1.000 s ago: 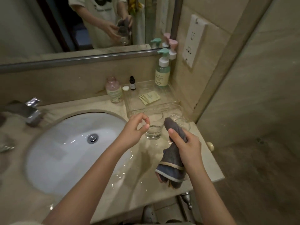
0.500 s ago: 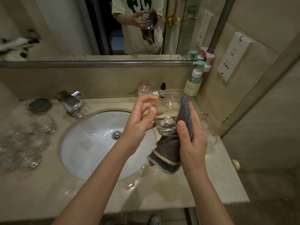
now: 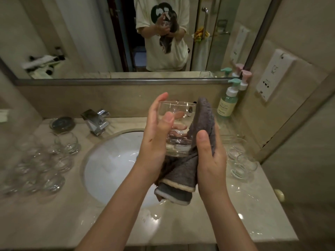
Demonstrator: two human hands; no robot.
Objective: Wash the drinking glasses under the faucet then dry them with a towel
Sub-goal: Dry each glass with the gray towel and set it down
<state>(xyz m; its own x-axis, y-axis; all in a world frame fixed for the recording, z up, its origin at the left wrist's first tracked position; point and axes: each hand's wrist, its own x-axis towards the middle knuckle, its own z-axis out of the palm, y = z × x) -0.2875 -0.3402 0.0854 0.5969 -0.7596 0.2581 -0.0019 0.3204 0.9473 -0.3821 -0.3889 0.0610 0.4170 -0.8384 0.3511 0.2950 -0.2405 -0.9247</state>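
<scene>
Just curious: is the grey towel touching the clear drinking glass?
Touching: the head view shows the grey towel pressed against the clear drinking glass's right side.

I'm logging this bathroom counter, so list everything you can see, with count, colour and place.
held glass: one, clear, above the sink
towel: one, grey with cream trim, against the held glass
glasses left: many, clear, count unclear
glasses right: several, clear
sink: one, white, centre
faucet: one, chrome, behind the sink
dish: one, dark, beside the faucet
pump bottles: two, green and pink tops, right corner
left hand: holds the glass
right hand: grips the towel
</scene>
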